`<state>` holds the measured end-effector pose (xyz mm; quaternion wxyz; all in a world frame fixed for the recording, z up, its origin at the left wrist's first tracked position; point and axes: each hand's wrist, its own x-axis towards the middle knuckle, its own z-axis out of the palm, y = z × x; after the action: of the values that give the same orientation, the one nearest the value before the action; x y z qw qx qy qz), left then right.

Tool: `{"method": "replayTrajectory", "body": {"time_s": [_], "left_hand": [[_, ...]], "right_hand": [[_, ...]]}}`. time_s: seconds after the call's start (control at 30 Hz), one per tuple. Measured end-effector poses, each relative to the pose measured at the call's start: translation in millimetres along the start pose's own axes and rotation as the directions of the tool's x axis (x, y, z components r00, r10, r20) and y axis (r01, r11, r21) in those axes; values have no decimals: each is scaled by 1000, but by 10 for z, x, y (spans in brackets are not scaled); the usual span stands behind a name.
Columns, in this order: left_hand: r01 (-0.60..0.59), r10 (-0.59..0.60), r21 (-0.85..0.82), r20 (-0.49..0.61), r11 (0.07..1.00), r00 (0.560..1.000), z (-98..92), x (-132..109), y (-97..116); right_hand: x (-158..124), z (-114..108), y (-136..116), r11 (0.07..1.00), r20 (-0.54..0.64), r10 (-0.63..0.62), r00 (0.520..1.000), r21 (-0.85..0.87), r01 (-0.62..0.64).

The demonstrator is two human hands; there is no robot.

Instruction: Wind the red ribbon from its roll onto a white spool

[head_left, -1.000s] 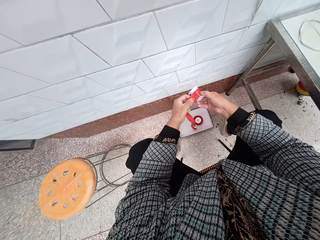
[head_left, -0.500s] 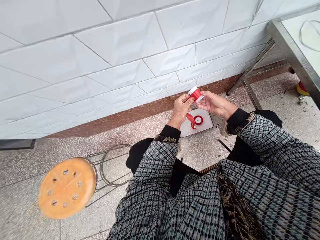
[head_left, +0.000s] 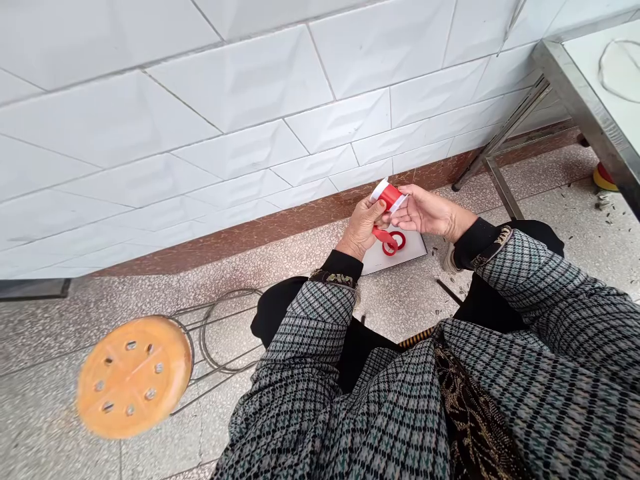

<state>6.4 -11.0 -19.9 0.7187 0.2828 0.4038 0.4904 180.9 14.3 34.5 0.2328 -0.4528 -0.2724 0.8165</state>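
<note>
A white spool wound with red ribbon (head_left: 391, 196) is gripped in my left hand (head_left: 363, 225), the thumb pressed against its near side. My right hand (head_left: 431, 211) is at the spool's right end, palm turned up, its fingers partly spread and its thumb touching the rim. A loose tail of red ribbon (head_left: 384, 236) hangs below my left hand. Under it, a red ring-shaped roll (head_left: 400, 241) lies on a white board (head_left: 407, 255) on the floor, partly covered by the tail.
An orange round stool (head_left: 135, 377) with metal legs lies on its side at the lower left. A metal-framed table (head_left: 583, 100) stands at the upper right. White wall tiles (head_left: 260, 73) run behind. A red and yellow object (head_left: 605, 177) sits on the floor at the right.
The spool has tilted and shifted slightly left in my left hand. The ribbon tail now hangs over the red roll. My right hand has turned a little, its fingers lower and more spread.
</note>
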Motion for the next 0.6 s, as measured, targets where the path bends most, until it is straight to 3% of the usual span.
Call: {"method": "replayTrajectory", "body": {"time_s": [0.17,0.3,0.4,0.6], "left_hand": [[-41,45,30,-122,999,991,93,-8,39],[-74,84,61,-172,995,982,147,-13,22],[-69,82,80,-166,994,983,172,-17,-1],[-58,78,112,-192,992,978,177,-28,-11]], "right_hand": [[61,-59,5,952,-138,-259,956,-205,229],[139,-29,107,902,-179,-377,909,-294,317],[161,10,125,895,-218,-401,890,-302,329],[154,-1,44,941,-262,-312,913,-214,261]]}}
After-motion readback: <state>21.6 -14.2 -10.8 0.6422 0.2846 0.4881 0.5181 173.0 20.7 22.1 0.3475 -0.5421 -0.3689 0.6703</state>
